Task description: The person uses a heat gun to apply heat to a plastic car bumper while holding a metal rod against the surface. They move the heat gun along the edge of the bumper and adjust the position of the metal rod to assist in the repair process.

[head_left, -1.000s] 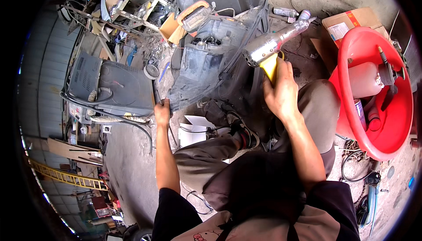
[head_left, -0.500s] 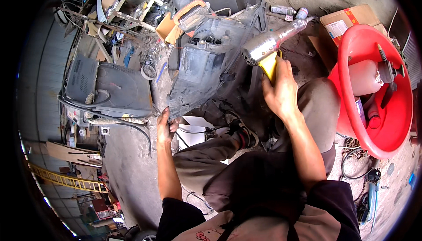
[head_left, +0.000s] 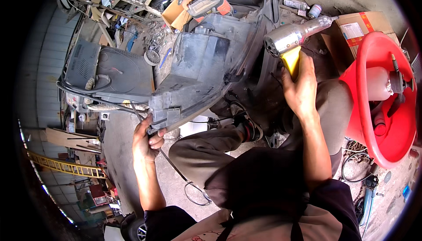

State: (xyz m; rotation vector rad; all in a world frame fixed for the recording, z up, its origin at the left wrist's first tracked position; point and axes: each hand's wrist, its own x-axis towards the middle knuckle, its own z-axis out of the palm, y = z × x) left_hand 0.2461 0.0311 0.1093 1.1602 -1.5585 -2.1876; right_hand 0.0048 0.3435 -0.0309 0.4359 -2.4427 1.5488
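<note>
A large grey-black plastic vehicle lamp housing (head_left: 200, 60) is tilted in front of me, its near left corner low. My left hand (head_left: 146, 142) is closed on that corner, fingers curled around the edge. A thin dark strip (head_left: 136, 111) sticks out beyond these fingers; whether they also grip it I cannot tell. My right hand (head_left: 301, 89) is wrapped around the yellow handle of a heat gun (head_left: 285, 41) with a silver metal barrel. The narrow nozzle aims up and to the right, away from the housing, and the barrel stands to the housing's right.
At the right stands a red tub (head_left: 362, 104) holding a bottle and tools, with a cardboard box (head_left: 367, 27) behind it. An orange-handled work lamp (head_left: 206, 2) sits beyond the housing. A black cable (head_left: 178, 168) crosses near my left knee. Scrap and a dark panel (head_left: 123, 71) lie left.
The housing's near corner has swung left and closer to me, along with my left hand. My right hand and the heat gun have shifted right and slightly farther away.
</note>
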